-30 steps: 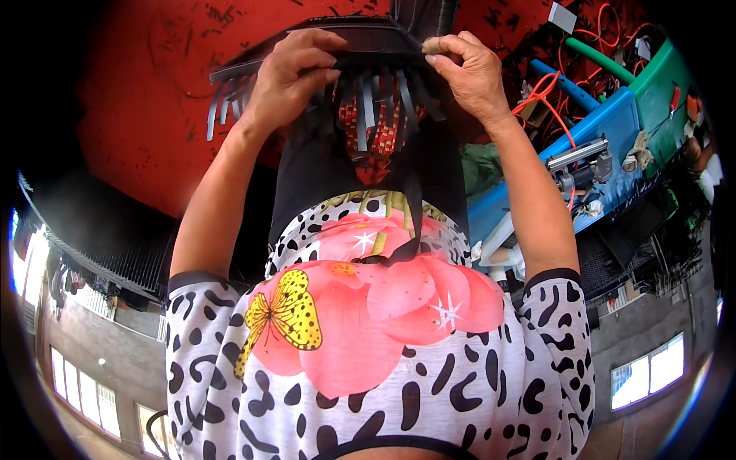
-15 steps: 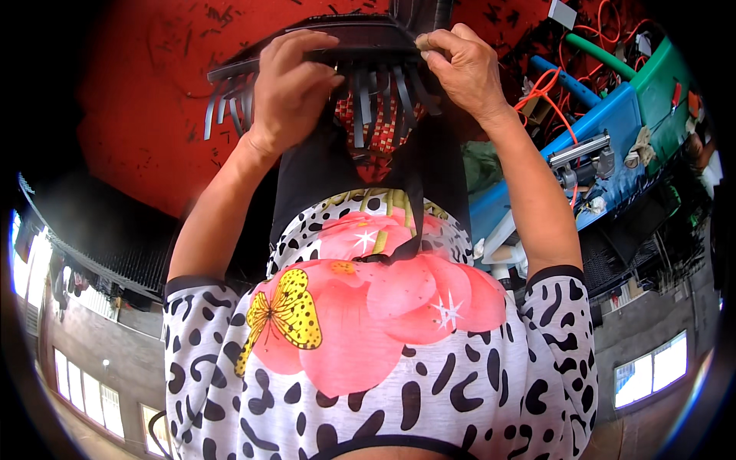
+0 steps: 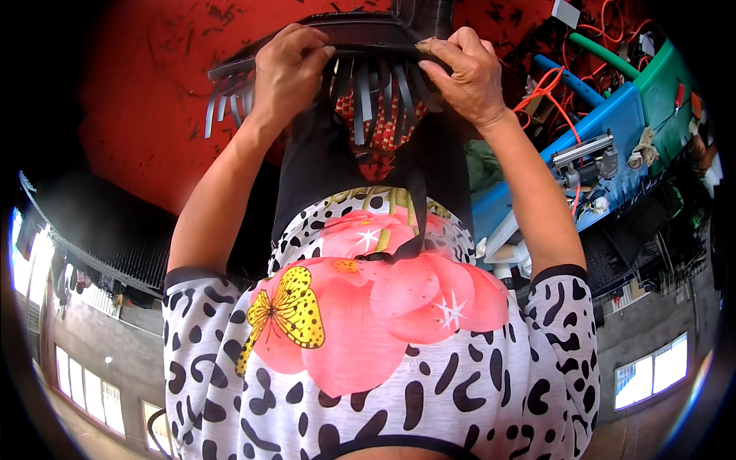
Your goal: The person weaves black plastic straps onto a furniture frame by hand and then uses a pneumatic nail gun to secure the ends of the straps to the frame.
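A dark piece with a flat black panel (image 3: 368, 35) lies across the top of the view, above my lap. Loose, flat dark strips (image 3: 365, 93) hang from its near edge like a fringe. My left hand (image 3: 287, 77) is closed at that near edge, left of the middle, thumb and forefinger pinched together. My right hand (image 3: 469, 80) pinches the same edge farther right, beside an upright black post (image 3: 435, 19). What exactly lies between the fingertips of either hand is hidden, though the strip-fringed edge runs into both grips.
A red floor (image 3: 146, 115) strewn with dark offcuts spreads beyond. At the right stand a blue plastic stool (image 3: 613, 119) and a green one (image 3: 667, 84), with an orange hose (image 3: 563, 107) and a metal air tool (image 3: 586, 157). Red-and-tan checkered cloth (image 3: 383, 123) shows between my black-clad legs.
My left hand has closed its fingers from a looser, spread pose and settled on the panel's edge. My right hand has shifted slightly, still at the edge near the post.
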Demonstrator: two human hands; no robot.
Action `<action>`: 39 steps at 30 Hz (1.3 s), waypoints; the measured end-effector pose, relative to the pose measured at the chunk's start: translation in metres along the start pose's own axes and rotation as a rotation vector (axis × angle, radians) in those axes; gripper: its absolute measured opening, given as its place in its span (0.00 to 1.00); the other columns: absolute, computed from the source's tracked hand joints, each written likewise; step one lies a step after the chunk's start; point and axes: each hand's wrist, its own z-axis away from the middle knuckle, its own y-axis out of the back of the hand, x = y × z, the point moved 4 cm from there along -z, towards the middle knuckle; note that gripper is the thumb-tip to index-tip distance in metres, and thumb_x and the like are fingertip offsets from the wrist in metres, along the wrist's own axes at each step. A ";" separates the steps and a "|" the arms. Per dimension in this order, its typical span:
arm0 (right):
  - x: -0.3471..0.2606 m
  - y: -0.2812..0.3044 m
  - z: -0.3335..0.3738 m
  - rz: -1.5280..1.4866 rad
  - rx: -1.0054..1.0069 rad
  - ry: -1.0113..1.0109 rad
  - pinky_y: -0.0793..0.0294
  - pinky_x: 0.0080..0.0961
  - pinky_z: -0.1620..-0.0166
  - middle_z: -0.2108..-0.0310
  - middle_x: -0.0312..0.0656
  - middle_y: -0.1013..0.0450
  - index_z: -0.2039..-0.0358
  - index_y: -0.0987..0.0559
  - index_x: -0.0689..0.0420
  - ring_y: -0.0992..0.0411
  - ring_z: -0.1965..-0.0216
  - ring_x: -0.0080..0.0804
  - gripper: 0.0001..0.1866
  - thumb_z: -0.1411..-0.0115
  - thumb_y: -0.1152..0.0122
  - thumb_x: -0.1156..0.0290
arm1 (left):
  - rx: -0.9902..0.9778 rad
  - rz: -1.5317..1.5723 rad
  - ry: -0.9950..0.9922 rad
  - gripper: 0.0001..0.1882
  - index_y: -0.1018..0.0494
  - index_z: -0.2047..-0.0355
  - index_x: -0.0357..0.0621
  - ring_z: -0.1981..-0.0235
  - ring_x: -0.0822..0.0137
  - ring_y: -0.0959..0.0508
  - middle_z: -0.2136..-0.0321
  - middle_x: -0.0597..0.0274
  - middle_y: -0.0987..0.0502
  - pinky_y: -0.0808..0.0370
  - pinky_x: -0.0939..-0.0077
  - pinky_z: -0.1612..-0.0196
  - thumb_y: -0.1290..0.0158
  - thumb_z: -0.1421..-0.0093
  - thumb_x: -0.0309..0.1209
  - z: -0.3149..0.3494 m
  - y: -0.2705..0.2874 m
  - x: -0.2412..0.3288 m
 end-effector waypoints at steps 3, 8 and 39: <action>0.006 -0.008 0.007 -0.092 0.066 -0.054 0.36 0.25 0.68 0.77 0.34 0.36 0.68 0.19 0.51 0.34 0.74 0.30 0.13 0.58 0.32 0.71 | -0.016 -0.077 0.012 0.05 0.27 0.76 0.35 0.74 0.70 0.25 0.71 0.62 0.24 0.30 0.78 0.69 0.44 0.50 0.24 -0.002 -0.001 -0.002; 0.007 -0.012 0.009 -0.062 0.073 -0.037 0.36 0.25 0.69 0.77 0.34 0.35 0.70 0.19 0.51 0.35 0.75 0.30 0.12 0.58 0.32 0.72 | -0.106 -0.164 0.122 0.08 0.26 0.72 0.38 0.69 0.59 0.24 0.69 0.57 0.24 0.28 0.73 0.65 0.42 0.52 0.27 -0.004 -0.005 -0.005; 0.050 -0.023 0.030 -0.844 -0.022 -0.348 0.35 0.09 0.64 0.71 0.28 0.32 0.51 0.26 0.57 0.39 0.74 0.13 0.24 0.51 0.38 0.82 | -0.059 -0.033 -0.043 0.05 0.24 0.72 0.38 0.75 0.69 0.29 0.78 0.63 0.31 0.33 0.79 0.69 0.43 0.50 0.24 -0.024 -0.039 0.006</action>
